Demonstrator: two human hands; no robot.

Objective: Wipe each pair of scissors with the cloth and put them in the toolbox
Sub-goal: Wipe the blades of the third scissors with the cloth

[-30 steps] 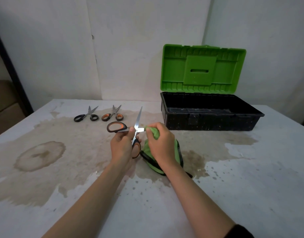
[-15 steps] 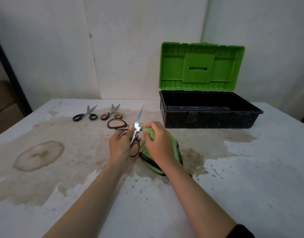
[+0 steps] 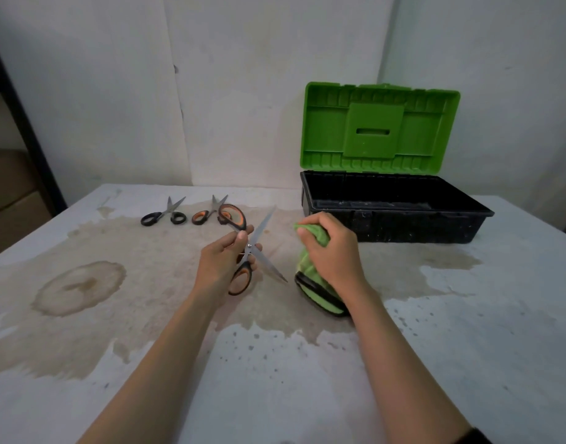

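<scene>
The big scissors (image 3: 261,226) are up off the bench (image 3: 307,379) in your left hand (image 3: 220,261), blades splayed into a wide X, one tip pointing away toward the wall and the other down toward you. Your left grip pinches them right at the pivot, thumb on top and one orange-and-black loop tucked under your palm. That looks deliberate: it keeps both steel faces bare and steady for wiping.

Just to the right, your right hand (image 3: 334,251) has the green cloth (image 3: 308,267) bunched up, that grip curled tight round a wad that pokes out above your knuckles, a ready pad for running along a blade. The cloth's black-edged tail seems to trail down onto the bench. Cloth and blades are apart right now, with a clear gap between them, so I'd judge this pair isn't finished.

Behind your right hand sits the toolbox (image 3: 403,229), lid (image 3: 379,129) thrown back upright and the black tub gaping; I can't see any scissors in it from here.

Over to the left, near the far edge, the black-handled pair (image 3: 163,214) and the small orange-handled pair (image 3: 208,214) lie side by side, presumably queued for their turn. A brown stain (image 3: 80,286) spreads across the bench beneath it all.
</scene>
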